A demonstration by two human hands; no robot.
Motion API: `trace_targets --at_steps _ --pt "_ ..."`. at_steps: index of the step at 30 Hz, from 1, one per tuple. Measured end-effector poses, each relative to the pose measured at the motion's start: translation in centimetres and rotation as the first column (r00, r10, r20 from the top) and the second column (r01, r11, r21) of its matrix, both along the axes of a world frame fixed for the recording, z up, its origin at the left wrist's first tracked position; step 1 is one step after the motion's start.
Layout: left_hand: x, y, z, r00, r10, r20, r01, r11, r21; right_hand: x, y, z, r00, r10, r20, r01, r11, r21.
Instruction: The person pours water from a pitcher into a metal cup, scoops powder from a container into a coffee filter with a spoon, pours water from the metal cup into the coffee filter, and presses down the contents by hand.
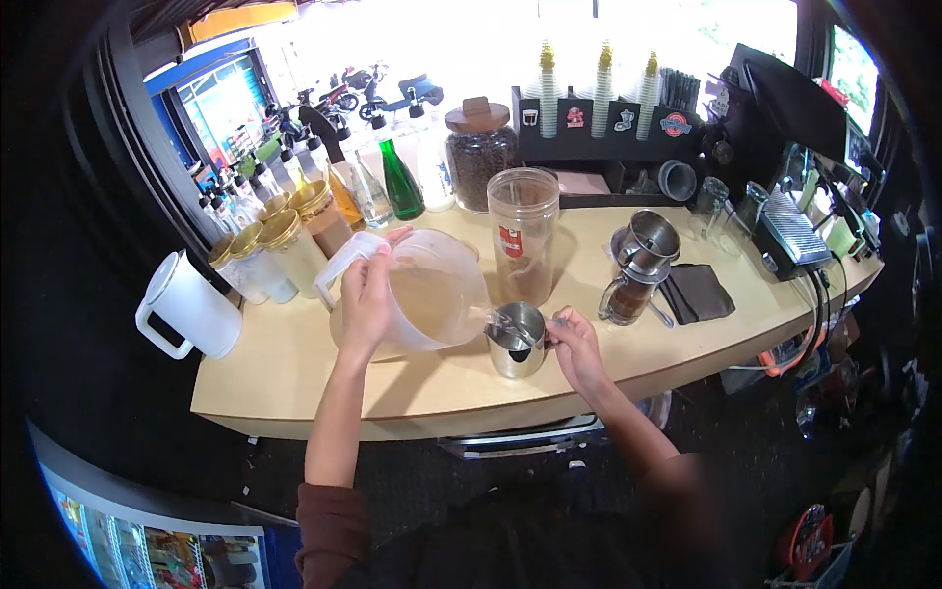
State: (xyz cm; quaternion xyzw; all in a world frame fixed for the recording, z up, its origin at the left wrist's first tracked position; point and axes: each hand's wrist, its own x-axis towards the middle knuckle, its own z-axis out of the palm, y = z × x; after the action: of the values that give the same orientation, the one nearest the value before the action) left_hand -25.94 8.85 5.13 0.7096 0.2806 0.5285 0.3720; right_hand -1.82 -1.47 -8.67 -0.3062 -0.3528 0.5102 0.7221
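My left hand [368, 294] is closed round the handle of a large translucent plastic pitcher [442, 294], which is tilted to the right. Its spout is over a steel milk pitcher [517, 358] standing on the counter. Something clear, water or a clear utensil, shows between the spout and the steel mouth; I cannot tell which. My right hand [579, 348] is closed at the handle side of the milk pitcher. Just behind stands a tall clear plastic canister [525, 245] with a red label. To the right, a metal drip filter [650, 240] sits on a glass mug [628, 299] with brown liquid.
A white kettle [201, 304] stands at the counter's left end, near gold-lidded jars [285, 240] and bottles, one green [400, 182]. Behind are a jar of coffee beans [481, 162] and a black cup rack [589, 118]. A dark folded cloth [699, 293] lies right.
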Motion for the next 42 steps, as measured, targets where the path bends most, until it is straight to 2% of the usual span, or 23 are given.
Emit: trace_targets --at_steps 3,8,16,18,24,33,35,40,42 --pt "0.0 -0.4 0.0 1.000 -0.009 -0.014 0.008 0.999 -0.048 -0.2 -0.5 0.5 1.000 -0.019 0.008 0.019 1.000 0.002" --pt "0.9 -0.8 -0.7 0.998 0.034 -0.051 -0.033 0.999 0.015 -0.1 -0.7 0.4 0.999 -0.022 0.028 0.022 0.999 -0.024" --pt "0.7 -0.6 -0.9 0.997 0.038 -0.062 -0.038 0.999 -0.006 0.1 -0.5 -0.1 0.999 -0.023 0.050 0.025 0.999 -0.033" --pt "0.6 -0.6 -0.9 0.995 0.045 -0.089 -0.046 0.999 -0.013 0.4 -0.2 -0.6 0.996 -0.011 0.087 0.008 0.999 0.038" --pt "0.8 -1.2 -0.7 0.996 0.055 -0.069 -0.053 0.998 0.027 -0.1 -0.6 0.5 0.999 -0.029 0.040 0.030 0.999 -0.024" --pt "0.6 -1.5 -0.7 0.984 0.058 -0.166 -0.059 0.998 -0.003 0.0 -0.4 0.1 0.999 -0.025 0.021 0.026 0.999 -0.024" --pt "0.9 -1.3 -0.9 0.993 0.093 -0.073 -0.086 0.992 0.097 0.1 -0.4 0.0 0.999 -0.027 0.030 0.028 0.999 -0.021" --pt "0.5 -1.4 -0.8 0.990 0.096 -0.104 -0.091 0.994 0.054 -0.2 -0.5 0.1 0.999 -0.036 0.036 0.037 0.999 -0.030" --pt "0.4 -1.5 -0.8 0.989 0.098 -0.111 -0.095 0.995 0.035 0.0 -0.1 -0.6 1.000 -0.007 -0.030 0.008 1.000 0.024"
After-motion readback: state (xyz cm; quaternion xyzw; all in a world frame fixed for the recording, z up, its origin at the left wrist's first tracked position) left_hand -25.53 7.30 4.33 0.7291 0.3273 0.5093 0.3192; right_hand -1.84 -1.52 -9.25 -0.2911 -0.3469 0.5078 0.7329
